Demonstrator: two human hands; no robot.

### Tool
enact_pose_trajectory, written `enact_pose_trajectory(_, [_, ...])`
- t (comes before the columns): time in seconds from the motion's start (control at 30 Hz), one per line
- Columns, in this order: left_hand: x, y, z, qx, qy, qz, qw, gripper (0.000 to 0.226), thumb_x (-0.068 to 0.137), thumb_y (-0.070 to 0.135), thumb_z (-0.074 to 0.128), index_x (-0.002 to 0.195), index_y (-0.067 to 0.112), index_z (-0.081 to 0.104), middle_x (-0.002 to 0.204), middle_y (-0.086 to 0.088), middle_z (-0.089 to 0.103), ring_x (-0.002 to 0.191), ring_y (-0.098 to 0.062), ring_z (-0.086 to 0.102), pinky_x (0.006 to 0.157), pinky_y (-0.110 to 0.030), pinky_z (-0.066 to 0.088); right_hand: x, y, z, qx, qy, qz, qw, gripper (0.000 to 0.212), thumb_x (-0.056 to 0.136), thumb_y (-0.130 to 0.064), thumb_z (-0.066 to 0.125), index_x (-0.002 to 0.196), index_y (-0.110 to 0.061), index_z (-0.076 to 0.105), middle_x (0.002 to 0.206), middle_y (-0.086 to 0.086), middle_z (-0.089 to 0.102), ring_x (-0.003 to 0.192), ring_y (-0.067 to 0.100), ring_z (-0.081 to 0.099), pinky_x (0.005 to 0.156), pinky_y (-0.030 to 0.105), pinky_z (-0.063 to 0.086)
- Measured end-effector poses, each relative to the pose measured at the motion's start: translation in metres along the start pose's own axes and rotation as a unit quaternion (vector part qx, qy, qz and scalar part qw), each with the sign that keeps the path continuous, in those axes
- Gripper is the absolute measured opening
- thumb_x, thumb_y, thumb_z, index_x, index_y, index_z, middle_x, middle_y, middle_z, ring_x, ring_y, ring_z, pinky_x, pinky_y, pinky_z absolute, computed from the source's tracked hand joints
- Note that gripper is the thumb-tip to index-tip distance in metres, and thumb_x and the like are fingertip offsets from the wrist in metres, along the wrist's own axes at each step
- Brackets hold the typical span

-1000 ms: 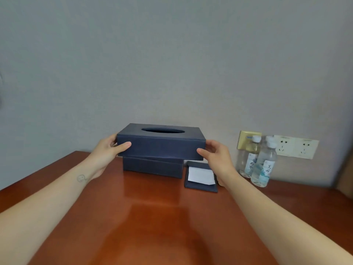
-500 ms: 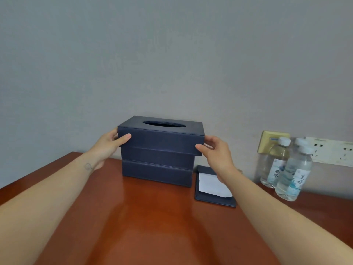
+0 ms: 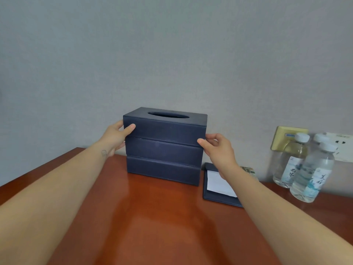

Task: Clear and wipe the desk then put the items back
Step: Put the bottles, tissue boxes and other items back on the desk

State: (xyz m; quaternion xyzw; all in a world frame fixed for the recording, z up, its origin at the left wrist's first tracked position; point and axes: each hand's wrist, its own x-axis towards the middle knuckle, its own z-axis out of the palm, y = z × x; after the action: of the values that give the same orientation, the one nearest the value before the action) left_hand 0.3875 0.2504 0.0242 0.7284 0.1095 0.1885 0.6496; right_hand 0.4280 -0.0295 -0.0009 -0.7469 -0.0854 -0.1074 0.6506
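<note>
A dark blue tissue box (image 3: 164, 150) with an oval slot on top stands on the red-brown desk (image 3: 152, 226) close to the wall. It shows three stacked bands. My left hand (image 3: 114, 137) grips the left end of the top band, thumb on the front face. My right hand (image 3: 219, 150) grips the right end, thumb at the seam between the top and middle bands. My other fingers are hidden behind the box.
A dark blue notepad holder (image 3: 215, 188) with white paper lies right of the box, partly under my right forearm. Two clear water bottles (image 3: 311, 175) stand at the right by the wall sockets (image 3: 342, 148). A small packet (image 3: 248, 170) lies against the wall.
The top part of the box sat tilted over the base one second ago. It now sits level, and a middle band shows between it and the base. The view has shifted left.
</note>
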Motion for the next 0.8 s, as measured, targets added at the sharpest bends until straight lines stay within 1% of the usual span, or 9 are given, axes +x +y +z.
enact_pose_trajectory(0.13, [-0.004,0.003,0.007,-0.004,0.014,0.008,1.000,0.038,0.099,0.026,0.053,0.137,0.023,0.049,0.122,0.006,0.057,0.104,-0.013,0.054,0.085,-0.024,0.039,-0.007,0.001,-0.001,-0.030,0.003,-0.005,1.000,0.032,0.089,-0.027,0.069,0.117,-0.017,0.059,0.112,-0.007,0.061,0.108,0.012,0.058,0.100,0.030,0.046])
enact_pose_trajectory(0.23, [-0.008,0.001,0.009,0.057,0.023,0.012,0.998,0.041,0.100,0.026,0.053,0.138,0.012,0.048,0.130,-0.003,0.055,0.113,-0.017,0.052,0.087,-0.026,0.038,-0.011,-0.001,-0.005,-0.054,0.006,0.003,0.999,0.028,0.091,-0.024,0.066,0.118,-0.017,0.060,0.111,-0.006,0.063,0.105,0.013,0.058,0.094,0.029,0.047])
enact_pose_trajectory(0.33, [-0.017,-0.001,0.013,0.093,0.013,0.002,0.996,0.045,0.098,0.028,0.056,0.135,0.003,0.049,0.130,-0.010,0.057,0.116,-0.020,0.053,0.085,-0.026,0.038,-0.017,0.002,-0.014,-0.051,0.007,0.033,0.998,0.022,0.090,-0.021,0.068,0.111,-0.016,0.063,0.109,-0.002,0.067,0.104,0.018,0.062,0.094,0.033,0.050])
enact_pose_trajectory(0.4, [-0.024,0.000,0.015,0.093,0.017,-0.008,0.995,0.052,0.096,0.027,0.060,0.137,0.000,0.044,0.133,-0.011,0.055,0.117,-0.021,0.052,0.089,-0.028,0.038,-0.024,0.004,-0.022,-0.047,0.010,0.049,0.998,0.020,0.088,-0.021,0.069,0.107,-0.018,0.064,0.106,-0.001,0.068,0.103,0.019,0.062,0.094,0.035,0.051])
enact_pose_trajectory(0.47, [-0.036,0.004,0.016,0.099,0.033,-0.020,0.994,0.067,0.093,0.031,0.064,0.142,-0.001,0.032,0.141,-0.012,0.046,0.128,-0.026,0.046,0.099,-0.032,0.038,-0.032,0.004,-0.031,-0.042,0.010,0.057,0.997,0.021,0.087,-0.020,0.070,0.107,-0.019,0.064,0.107,0.001,0.069,0.102,0.019,0.062,0.095,0.037,0.051])
enact_pose_trajectory(0.53, [-0.049,0.005,0.020,0.104,0.036,-0.035,0.993,0.074,0.090,0.034,0.067,0.144,0.000,0.028,0.146,-0.011,0.041,0.132,-0.029,0.042,0.105,-0.037,0.037,-0.042,0.000,-0.040,-0.048,0.006,0.059,0.997,0.024,0.086,-0.020,0.070,0.109,-0.021,0.064,0.106,0.003,0.069,0.097,0.020,0.062,0.096,0.038,0.050])
enact_pose_trajectory(0.6, [-0.067,0.004,0.028,0.103,0.017,-0.053,0.993,0.077,0.090,0.036,0.066,0.146,0.002,0.027,0.151,-0.013,0.036,0.135,-0.029,0.039,0.108,-0.038,0.035,-0.056,-0.004,-0.051,-0.057,0.000,0.060,0.997,0.026,0.087,-0.019,0.070,0.112,-0.021,0.062,0.105,0.005,0.068,0.095,0.019,0.061,0.095,0.037,0.050])
enact_pose_trajectory(0.7, [-0.097,0.006,0.048,0.131,-0.034,-0.071,0.988,0.087,0.091,0.042,0.063,0.153,0.006,0.014,0.157,-0.012,0.025,0.142,-0.029,0.029,0.115,-0.044,0.029,-0.078,-0.009,-0.075,-0.061,-0.005,0.066,0.996,0.027,0.088,-0.018,0.069,0.114,-0.021,0.061,0.104,0.004,0.068,0.102,0.019,0.061,0.094,0.036,0.050])
enact_pose_trajectory(0.8, [-0.124,0.014,0.068,0.162,-0.084,-0.056,0.982,0.079,0.092,0.044,0.062,0.152,0.011,0.021,0.152,-0.011,0.035,0.137,-0.027,0.038,0.113,-0.045,0.033,-0.102,-0.014,-0.106,-0.068,0.006,0.068,0.995,0.027,0.088,-0.018,0.069,0.114,-0.022,0.061,0.100,0.002,0.068,0.101,0.018,0.062,0.094,0.036,0.050])
